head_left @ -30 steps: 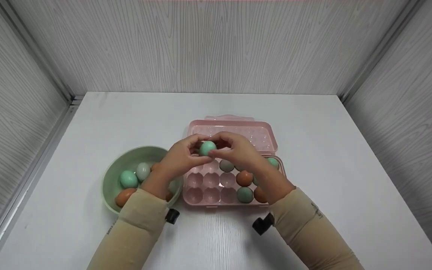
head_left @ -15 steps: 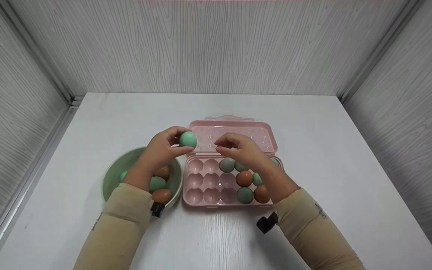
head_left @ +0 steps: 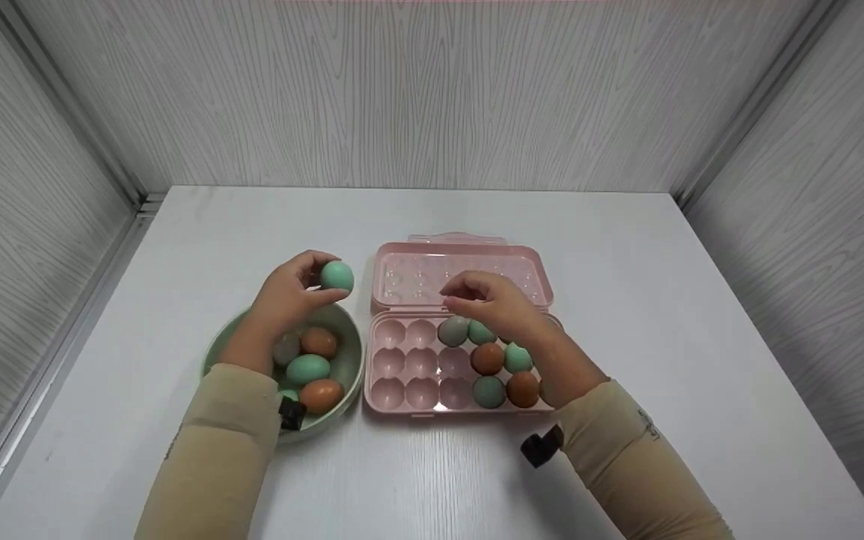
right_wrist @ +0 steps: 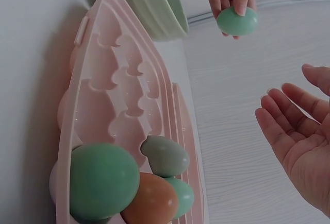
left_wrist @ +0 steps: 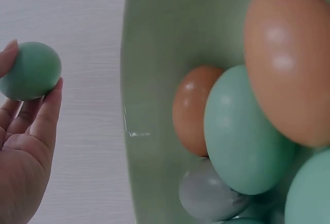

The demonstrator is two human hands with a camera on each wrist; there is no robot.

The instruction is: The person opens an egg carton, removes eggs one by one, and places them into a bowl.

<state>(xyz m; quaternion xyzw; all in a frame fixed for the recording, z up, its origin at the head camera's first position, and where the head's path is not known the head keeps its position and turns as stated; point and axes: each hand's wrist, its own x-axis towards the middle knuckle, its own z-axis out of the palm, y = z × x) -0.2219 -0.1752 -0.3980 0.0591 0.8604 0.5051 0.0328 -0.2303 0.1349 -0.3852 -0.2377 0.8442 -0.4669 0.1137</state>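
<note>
My left hand [head_left: 289, 291] pinches a green egg [head_left: 337, 276] between thumb and fingers, above the far edge of the pale green bowl [head_left: 346, 366]. In the left wrist view the same egg [left_wrist: 36, 71] rests on the fingertips with the thumb over it. My right hand [head_left: 493, 304] hovers over the pink egg carton [head_left: 439, 410], its fingers loosely bent and holding nothing. In the right wrist view this palm [right_wrist: 309, 167] faces up, apart from everything. Several green, brown and grey eggs sit in the carton's right part; the left cups are bare.
Inside the bowl lie several eggs, among them a brown egg [head_left: 322, 395], a green egg [head_left: 308, 369] and a grey egg [left_wrist: 209, 193]. The carton's lid [head_left: 409, 274] lies open behind it. White table [head_left: 432, 487] surrounds both, with panels at the back and sides.
My left hand has moved left with the green egg, from between both hands over the carton to above the bowl. My right hand has let go of the egg and shifted slightly right.
</note>
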